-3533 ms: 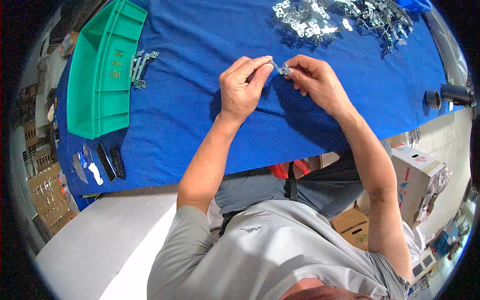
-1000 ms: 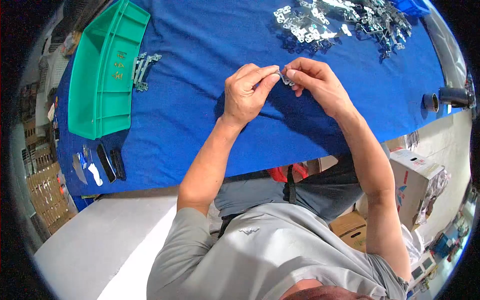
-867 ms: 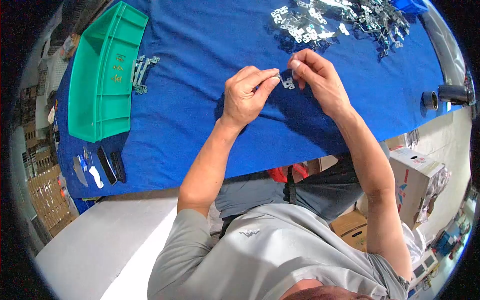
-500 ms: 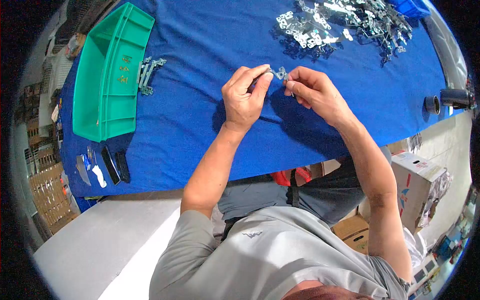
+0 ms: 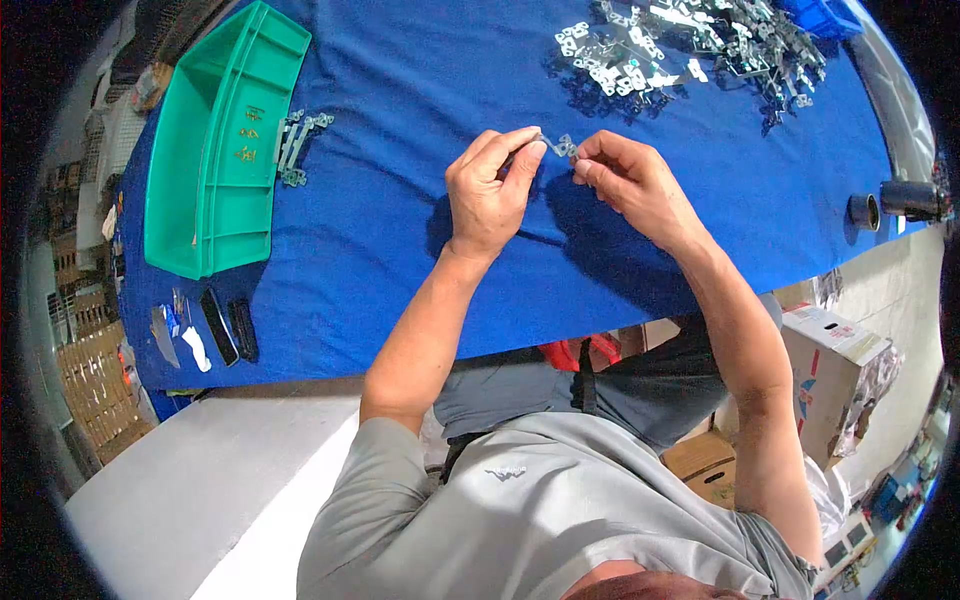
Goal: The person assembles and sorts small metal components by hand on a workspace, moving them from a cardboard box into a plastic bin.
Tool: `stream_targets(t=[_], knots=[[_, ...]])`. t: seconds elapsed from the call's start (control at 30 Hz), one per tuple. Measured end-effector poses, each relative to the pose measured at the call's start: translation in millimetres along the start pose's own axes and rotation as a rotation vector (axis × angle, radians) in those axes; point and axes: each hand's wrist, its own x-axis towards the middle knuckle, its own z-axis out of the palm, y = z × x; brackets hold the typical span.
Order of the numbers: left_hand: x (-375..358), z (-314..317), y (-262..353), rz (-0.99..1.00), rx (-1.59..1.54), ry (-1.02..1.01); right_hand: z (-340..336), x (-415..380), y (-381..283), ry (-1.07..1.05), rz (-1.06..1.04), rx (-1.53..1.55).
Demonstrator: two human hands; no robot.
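My left hand (image 5: 485,195) and my right hand (image 5: 632,182) meet above the blue cloth (image 5: 400,220) at mid table. Between their fingertips is a small silver metal part (image 5: 561,146) with holes in it. Thumb and forefinger of the left hand pinch its left end. The pinched fingers of the right hand touch its right end. A heap of similar loose metal parts (image 5: 690,45) lies farther back on the right.
A green plastic tray (image 5: 215,140) stands at the far left, with a few joined metal pieces (image 5: 297,147) beside it. Dark flat objects (image 5: 225,325) lie at the cloth's near left edge. A black cylinder (image 5: 908,195) sits at the right edge. Cardboard boxes (image 5: 835,355) stand below.
About a second ago my right hand lifted off the part and rose slightly. It has come back down, and its fingertips are again on the part's right end.
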Motion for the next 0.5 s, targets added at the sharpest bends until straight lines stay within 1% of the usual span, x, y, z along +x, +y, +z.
stream_targets(t=[0.27, 0.5], knots=[[0.2, 1.5, -0.9, -0.018, -0.006, 0.002, 0.3, 0.4, 2.5, -0.011, -0.025, -0.035], [0.4, 0.0, 1.1, -0.023, 0.007, -0.004, 0.7, -0.2, 0.1, 0.039, -0.003, -0.048]])
